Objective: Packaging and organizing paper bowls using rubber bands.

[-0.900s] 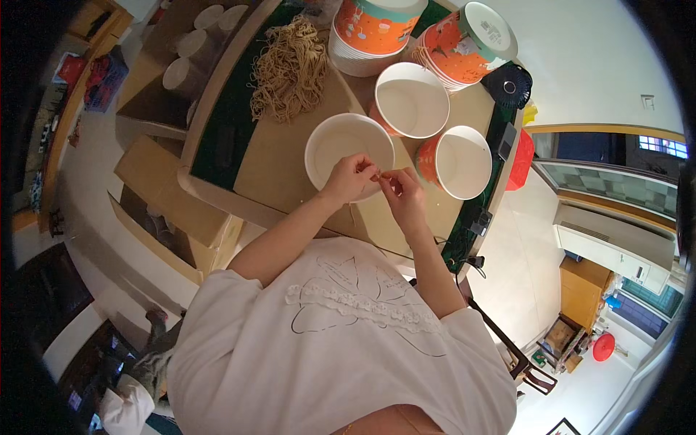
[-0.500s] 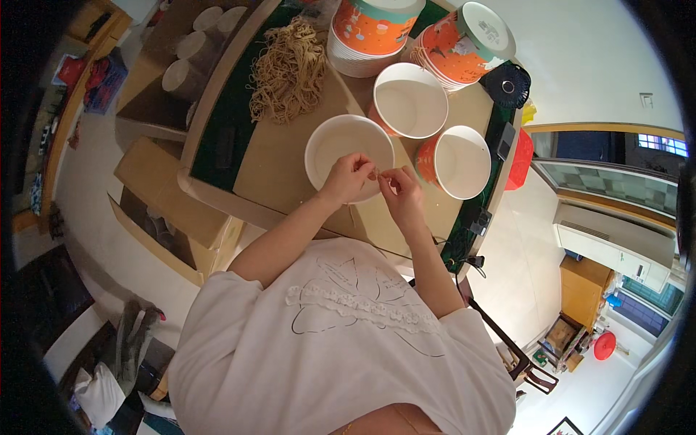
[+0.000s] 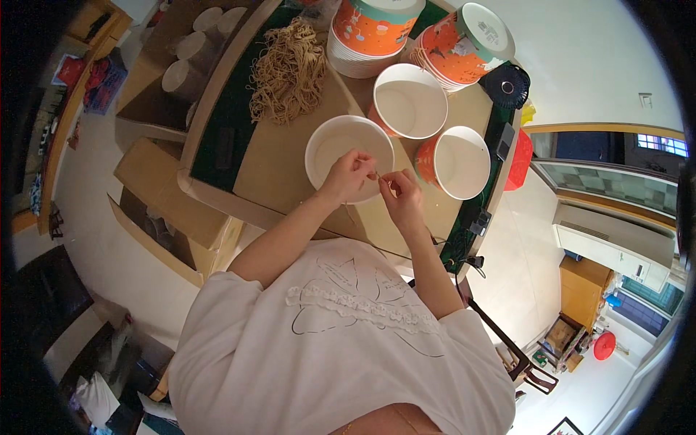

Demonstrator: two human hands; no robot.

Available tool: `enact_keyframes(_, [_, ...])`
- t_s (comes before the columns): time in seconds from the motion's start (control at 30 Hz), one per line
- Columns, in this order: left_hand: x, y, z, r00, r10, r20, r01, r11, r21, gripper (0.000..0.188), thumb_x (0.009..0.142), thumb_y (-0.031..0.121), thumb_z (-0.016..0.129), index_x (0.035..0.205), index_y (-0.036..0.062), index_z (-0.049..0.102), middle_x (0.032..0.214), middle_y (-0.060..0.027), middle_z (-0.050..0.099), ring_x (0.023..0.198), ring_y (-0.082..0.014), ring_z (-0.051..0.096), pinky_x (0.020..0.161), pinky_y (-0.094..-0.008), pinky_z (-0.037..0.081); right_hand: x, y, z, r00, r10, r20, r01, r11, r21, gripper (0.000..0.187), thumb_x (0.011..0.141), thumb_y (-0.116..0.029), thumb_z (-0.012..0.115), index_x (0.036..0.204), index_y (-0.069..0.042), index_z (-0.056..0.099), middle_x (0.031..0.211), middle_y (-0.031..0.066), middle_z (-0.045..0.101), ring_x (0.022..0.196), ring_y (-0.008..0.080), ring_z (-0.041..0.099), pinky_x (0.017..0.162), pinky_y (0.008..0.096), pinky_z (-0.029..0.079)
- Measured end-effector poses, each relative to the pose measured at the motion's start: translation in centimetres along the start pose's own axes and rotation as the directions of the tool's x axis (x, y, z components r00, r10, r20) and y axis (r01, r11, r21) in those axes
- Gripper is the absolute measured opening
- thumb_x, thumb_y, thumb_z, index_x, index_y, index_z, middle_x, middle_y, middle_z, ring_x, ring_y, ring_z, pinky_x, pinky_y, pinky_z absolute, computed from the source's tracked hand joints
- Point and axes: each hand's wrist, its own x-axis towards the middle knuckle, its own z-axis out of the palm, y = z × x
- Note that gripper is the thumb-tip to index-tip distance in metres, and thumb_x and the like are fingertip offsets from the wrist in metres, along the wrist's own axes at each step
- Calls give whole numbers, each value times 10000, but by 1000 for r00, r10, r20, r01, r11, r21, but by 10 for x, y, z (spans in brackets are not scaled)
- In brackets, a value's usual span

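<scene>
Pinching thin, brownish strand [image 3: 374, 175] | left hand [image 3: 347, 177], right hand [image 3: 403, 194]: both narrowed on it | mostly hidden

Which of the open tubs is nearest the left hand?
The leftmost tub: the left hand covers part of its mouth; the middle tub and right tub are farther.

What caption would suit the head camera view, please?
Both hands pinch something small near an open paper tub, with tangled tan cord beyond.

Thin tan strand [image 3: 378, 176], mostly hidden, over a round white tub [image 3: 333, 142], upright, open-topped
</scene>
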Motion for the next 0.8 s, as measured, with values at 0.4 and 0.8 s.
enact_keyframes(0.4, [-5,0,-8,980,197,26,-189,882,431,117,788,90,628,848,-7,655,737,-56,663,698,-92,622,652,-246,497,-1,1,-2,1000,-13,-14,13,1000,11,80,751,-55,670,809,-42,617,721,79,532,603,193,552,528,307,453])
enact_keyframes(0.8, [-3,1,-8,997,62,36,-67,987,145,138,841,129,604,881,4,649,752,-36,655,687,-74,604,571,-218,459,4,-2,1,997,-61,-42,62,998,30,75,757,-55,667,815,-37,621,732,88,558,629,208,582,551,322,471])
